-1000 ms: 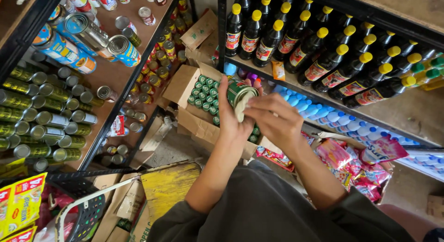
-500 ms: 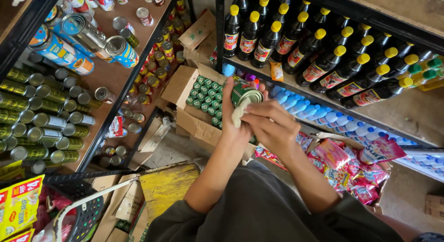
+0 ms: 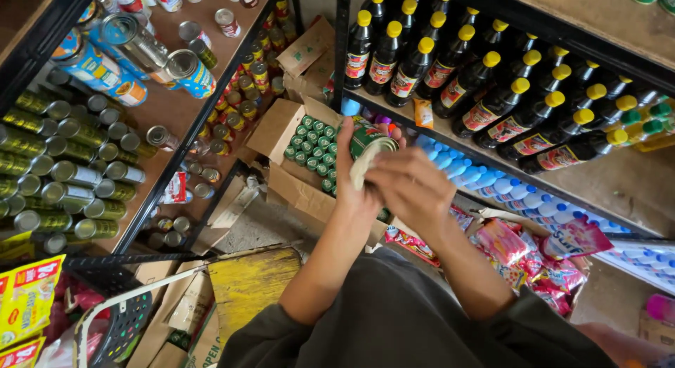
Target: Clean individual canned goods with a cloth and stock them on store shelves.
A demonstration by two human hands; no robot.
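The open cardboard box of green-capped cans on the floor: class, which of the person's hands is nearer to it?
Left. The left hand, holding a green can, is over the cardboard box; the right hand sits farther right, beyond the box's cans.

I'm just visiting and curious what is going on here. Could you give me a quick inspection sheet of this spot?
Surface: rough floor between metal shelves.
Job's things: green can; open cardboard box of green-lidded cans below.
Clutter: loose cardboard, snack packets, a yellow board.
Grippers: left hand holds the can; right hand is at its end.
Cables: nothing seen.
Surroundings: dark bottles with yellow caps, shelves of tins.
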